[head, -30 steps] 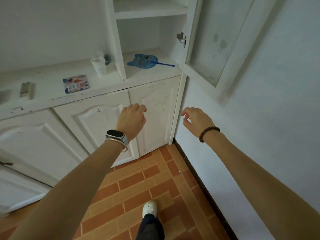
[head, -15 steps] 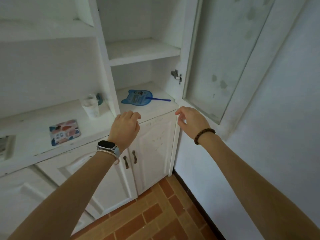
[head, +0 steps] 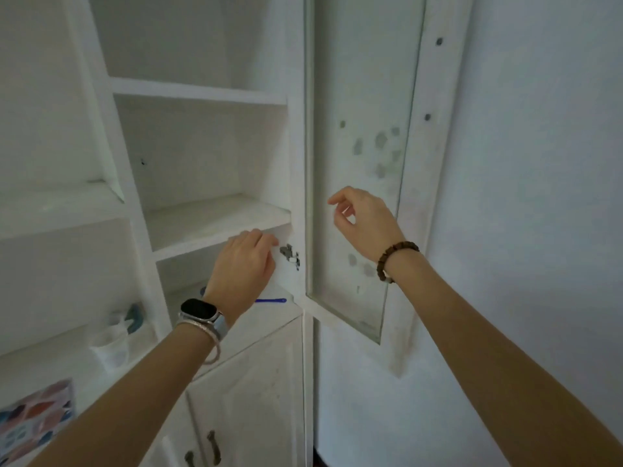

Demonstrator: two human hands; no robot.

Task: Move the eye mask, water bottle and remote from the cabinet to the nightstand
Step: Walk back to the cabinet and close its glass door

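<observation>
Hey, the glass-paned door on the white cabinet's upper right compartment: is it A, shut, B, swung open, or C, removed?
B: the white-framed glass door stands swung out to the right of the white shelves, its metal hinge exposed beside the left hand, and the right hand is in front of its pane.

A blurred white cup (head: 113,345) stands on a white ledge (head: 57,362) at the lower left, with a teal object (head: 135,318) just behind it and a flat item printed in red, blue and white patches (head: 33,419) lying nearer the frame's corner. A thin blue handle (head: 271,301) lies on the surface above two white panelled lower doors (head: 256,399), which carry dark pull handles (head: 212,446) side by side. A metal hinge (head: 290,256) holds an open glass-paned door (head: 357,79), its pane marked with grey blotches (head: 381,143), swung back near a plain white wall (head: 539,163).
</observation>
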